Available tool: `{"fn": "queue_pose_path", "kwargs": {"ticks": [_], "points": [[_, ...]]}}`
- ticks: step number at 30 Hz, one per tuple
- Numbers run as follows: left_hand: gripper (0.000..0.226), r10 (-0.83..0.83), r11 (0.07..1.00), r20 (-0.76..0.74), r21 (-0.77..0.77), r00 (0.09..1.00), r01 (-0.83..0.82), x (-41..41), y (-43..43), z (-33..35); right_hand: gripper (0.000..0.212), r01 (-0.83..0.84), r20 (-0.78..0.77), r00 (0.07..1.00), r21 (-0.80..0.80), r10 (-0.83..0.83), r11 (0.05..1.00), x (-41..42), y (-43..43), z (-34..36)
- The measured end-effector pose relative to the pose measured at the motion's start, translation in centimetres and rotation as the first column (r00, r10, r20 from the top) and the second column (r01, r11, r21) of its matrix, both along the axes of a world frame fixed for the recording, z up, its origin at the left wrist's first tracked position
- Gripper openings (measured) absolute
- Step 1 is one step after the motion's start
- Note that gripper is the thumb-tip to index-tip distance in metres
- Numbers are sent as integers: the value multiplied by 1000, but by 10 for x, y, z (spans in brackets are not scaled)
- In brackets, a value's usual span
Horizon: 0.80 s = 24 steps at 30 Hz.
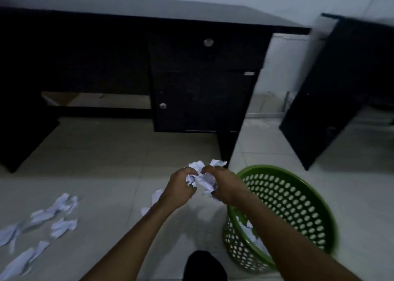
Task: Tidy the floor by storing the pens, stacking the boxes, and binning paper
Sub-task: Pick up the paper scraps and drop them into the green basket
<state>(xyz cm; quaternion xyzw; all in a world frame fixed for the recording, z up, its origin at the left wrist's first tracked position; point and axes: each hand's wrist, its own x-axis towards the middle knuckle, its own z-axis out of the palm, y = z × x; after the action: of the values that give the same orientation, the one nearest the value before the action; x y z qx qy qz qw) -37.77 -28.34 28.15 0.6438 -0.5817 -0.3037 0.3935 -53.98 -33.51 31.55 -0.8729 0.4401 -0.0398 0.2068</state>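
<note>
Left hand (181,187) and right hand (223,185) meet above the tiled floor (106,153), both with fingers curled round one crumpled paper wad (201,177) — held just left of the green perforated basket (298,199), which already contains paper. More crumpled sheets (57,212) lie at lower left — a dark desk (202,78) stands behind.

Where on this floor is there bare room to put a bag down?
Bare pale floor tiles lie between the dark desk and the scattered white paper scraps, and right of the green perforated plastic basket. Crowded: the scraps lower left, and the middle, where left hand and right hand grip a crumpled white paper wad.
</note>
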Motion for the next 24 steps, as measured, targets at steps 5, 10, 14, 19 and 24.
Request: {"fn": "queue_pose_path", "kwargs": {"ticks": [5, 10, 14, 19, 24], "points": [[27, -159, 987, 21, -32, 987, 160, -74, -29, 3, 61, 171, 39, 985, -27, -170, 985, -84, -4, 11], [19, -283, 957, 47, -49, 958, 285, -143, -48, -1, 64, 316, 14, 949, -14, -316, 949, -153, -2, 2], [20, -377, 920, 90, -75, 922, 384, -181, -56, -9, 65, 407, 14, 913, 42, -408, 913, -188, 3, -8], [32, -453, 891, 124, 24, 883, 454, -203, -62, -25, 70, 490, 20, 869, 102, -494, 866, -212, 4, -29], [83, -587, 799, 164, 273, 793, 536, -200, -66, -40, 112, 452, -55, 890, 223, -452, 864, -223, 8, -44]]}}
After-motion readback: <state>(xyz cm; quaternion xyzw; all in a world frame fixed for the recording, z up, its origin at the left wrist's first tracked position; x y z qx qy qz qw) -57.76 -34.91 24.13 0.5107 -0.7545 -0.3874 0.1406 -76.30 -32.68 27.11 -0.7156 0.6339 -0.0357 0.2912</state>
